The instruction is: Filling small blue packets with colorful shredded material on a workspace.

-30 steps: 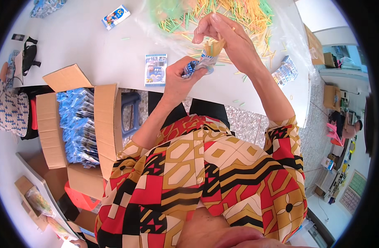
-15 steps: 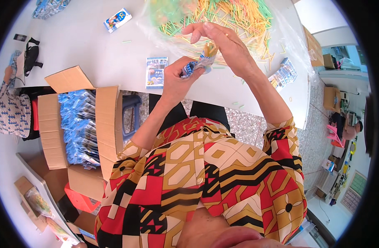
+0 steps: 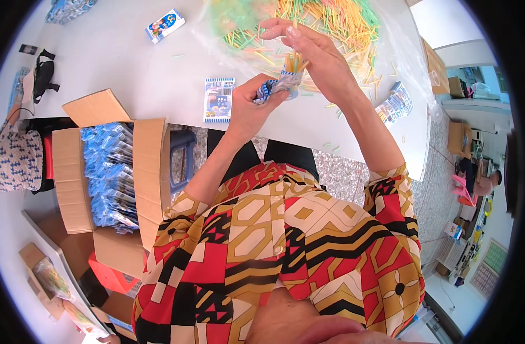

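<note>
My left hand (image 3: 254,109) is closed around a small blue-and-white plastic packet (image 3: 286,83) above the table's near edge. Several pale yellow sticks (image 3: 294,62) stand up out of the packet's open top. My right hand (image 3: 325,60) arches beside the packet, fingers loosely bent and apart, its palm side close to the stick ends. Whether the palm touches them I cannot tell. Beyond the hands lies a heap of thin yellow, green and orange sticks (image 3: 342,28) on a clear plastic sheet or bag (image 3: 402,63).
On the white table (image 3: 130,69) lie a flat blue-and-white packet (image 3: 219,100), another packet (image 3: 165,26) farther off and a filled one (image 3: 395,104) at right. An open cardboard box (image 3: 148,172) of blue packets stands at left, beside a blue stool (image 3: 183,160). Another person (image 3: 19,157) sits far left.
My right hand has shifted slightly right and its fingers have risen a little. The packet in my left hand now stands more upright, with its sticks showing more clearly.
</note>
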A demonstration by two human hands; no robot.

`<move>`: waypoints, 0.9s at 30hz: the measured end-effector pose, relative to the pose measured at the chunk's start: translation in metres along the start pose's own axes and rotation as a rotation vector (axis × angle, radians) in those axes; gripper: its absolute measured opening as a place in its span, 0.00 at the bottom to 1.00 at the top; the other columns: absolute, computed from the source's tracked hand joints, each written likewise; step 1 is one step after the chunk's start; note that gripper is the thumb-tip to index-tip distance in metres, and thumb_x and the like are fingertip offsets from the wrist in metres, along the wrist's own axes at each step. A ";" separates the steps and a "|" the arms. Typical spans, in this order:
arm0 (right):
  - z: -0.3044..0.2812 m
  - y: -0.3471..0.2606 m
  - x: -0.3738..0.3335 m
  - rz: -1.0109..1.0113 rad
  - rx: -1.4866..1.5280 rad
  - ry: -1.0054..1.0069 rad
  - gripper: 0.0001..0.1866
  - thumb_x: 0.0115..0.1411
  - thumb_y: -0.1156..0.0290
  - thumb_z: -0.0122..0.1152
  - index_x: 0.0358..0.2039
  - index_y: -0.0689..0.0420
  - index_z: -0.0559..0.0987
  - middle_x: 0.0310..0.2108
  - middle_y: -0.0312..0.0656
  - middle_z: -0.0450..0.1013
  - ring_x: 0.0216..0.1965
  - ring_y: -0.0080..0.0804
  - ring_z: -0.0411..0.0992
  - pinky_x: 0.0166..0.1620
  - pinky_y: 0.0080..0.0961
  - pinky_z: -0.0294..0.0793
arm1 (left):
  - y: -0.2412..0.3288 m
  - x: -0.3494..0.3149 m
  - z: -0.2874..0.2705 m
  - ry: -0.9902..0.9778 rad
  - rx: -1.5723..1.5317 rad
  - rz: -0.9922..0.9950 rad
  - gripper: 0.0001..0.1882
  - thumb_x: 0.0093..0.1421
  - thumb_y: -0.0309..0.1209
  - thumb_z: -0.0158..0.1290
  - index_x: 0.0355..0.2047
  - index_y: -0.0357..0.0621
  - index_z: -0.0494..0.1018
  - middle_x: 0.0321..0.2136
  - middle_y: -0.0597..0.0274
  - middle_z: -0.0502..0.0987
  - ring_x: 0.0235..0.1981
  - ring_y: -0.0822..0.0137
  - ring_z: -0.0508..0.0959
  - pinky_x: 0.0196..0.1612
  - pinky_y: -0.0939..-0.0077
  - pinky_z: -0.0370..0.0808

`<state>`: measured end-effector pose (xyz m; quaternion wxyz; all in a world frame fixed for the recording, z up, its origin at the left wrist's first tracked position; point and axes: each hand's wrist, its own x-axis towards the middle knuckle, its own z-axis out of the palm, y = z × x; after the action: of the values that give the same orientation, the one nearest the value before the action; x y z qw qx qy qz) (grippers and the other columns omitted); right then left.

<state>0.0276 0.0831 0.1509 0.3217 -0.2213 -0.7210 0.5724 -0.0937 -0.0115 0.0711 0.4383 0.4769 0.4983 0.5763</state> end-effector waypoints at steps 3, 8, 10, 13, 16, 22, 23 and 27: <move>0.003 0.002 0.002 -0.011 -0.007 -0.020 0.18 0.63 0.58 0.41 0.40 0.55 0.77 0.52 0.38 0.65 0.57 0.29 0.58 0.60 0.32 0.48 | -0.001 0.000 -0.002 0.001 -0.033 0.012 0.08 0.50 0.25 0.58 0.31 0.37 0.74 0.21 0.71 0.71 0.22 0.83 0.64 0.25 0.86 0.62; 0.007 0.003 0.001 -0.018 -0.159 -0.086 0.16 0.62 0.61 0.42 0.43 0.53 0.77 0.53 0.38 0.65 0.56 0.29 0.59 0.58 0.29 0.54 | -0.004 0.002 -0.008 0.023 -0.048 0.037 0.07 0.51 0.25 0.58 0.31 0.38 0.74 0.18 0.73 0.71 0.21 0.84 0.64 0.24 0.87 0.61; 0.007 0.006 0.000 -0.068 -0.249 -0.087 0.16 0.62 0.62 0.43 0.44 0.53 0.76 0.52 0.38 0.65 0.55 0.28 0.60 0.57 0.28 0.56 | -0.005 0.004 -0.012 0.024 -0.054 0.058 0.07 0.51 0.26 0.58 0.31 0.39 0.74 0.18 0.74 0.71 0.20 0.84 0.64 0.24 0.87 0.61; 0.000 0.004 -0.002 -0.102 -0.238 -0.105 0.16 0.62 0.64 0.43 0.46 0.55 0.74 0.51 0.38 0.66 0.52 0.27 0.62 0.54 0.25 0.58 | -0.003 0.004 -0.018 0.031 -0.054 0.072 0.07 0.51 0.26 0.59 0.31 0.39 0.74 0.18 0.75 0.71 0.21 0.85 0.64 0.24 0.88 0.61; -0.009 0.007 -0.005 -0.059 -0.097 -0.083 0.17 0.61 0.64 0.44 0.48 0.56 0.72 0.48 0.36 0.67 0.50 0.24 0.63 0.53 0.24 0.59 | -0.001 0.004 -0.020 0.031 -0.066 0.071 0.07 0.51 0.26 0.59 0.30 0.39 0.74 0.19 0.75 0.71 0.22 0.85 0.64 0.25 0.88 0.62; -0.010 0.019 -0.017 0.110 -0.007 -0.015 0.13 0.61 0.69 0.49 0.44 0.58 0.74 0.37 0.32 0.71 0.41 0.18 0.66 0.47 0.18 0.63 | -0.003 0.006 -0.026 0.001 -0.081 0.083 0.07 0.51 0.26 0.59 0.30 0.38 0.74 0.20 0.74 0.72 0.23 0.85 0.66 0.27 0.88 0.63; -0.011 0.021 -0.017 0.132 -0.009 -0.021 0.11 0.60 0.71 0.51 0.41 0.59 0.74 0.34 0.32 0.72 0.38 0.15 0.66 0.44 0.16 0.64 | -0.003 0.007 -0.027 -0.011 -0.058 0.086 0.08 0.51 0.26 0.59 0.30 0.38 0.74 0.21 0.74 0.73 0.23 0.85 0.66 0.27 0.88 0.64; -0.009 0.015 -0.019 0.024 -0.093 0.050 0.07 0.58 0.75 0.54 0.37 0.61 0.75 0.31 0.31 0.72 0.34 0.14 0.67 0.40 0.13 0.66 | 0.003 0.005 -0.027 0.020 -0.030 0.063 0.08 0.51 0.26 0.59 0.31 0.37 0.74 0.21 0.74 0.73 0.24 0.85 0.66 0.28 0.89 0.64</move>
<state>0.0464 0.0803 0.1338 0.3221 -0.2589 -0.7358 0.5365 -0.1210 -0.0113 0.0729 0.4219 0.4802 0.4786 0.6019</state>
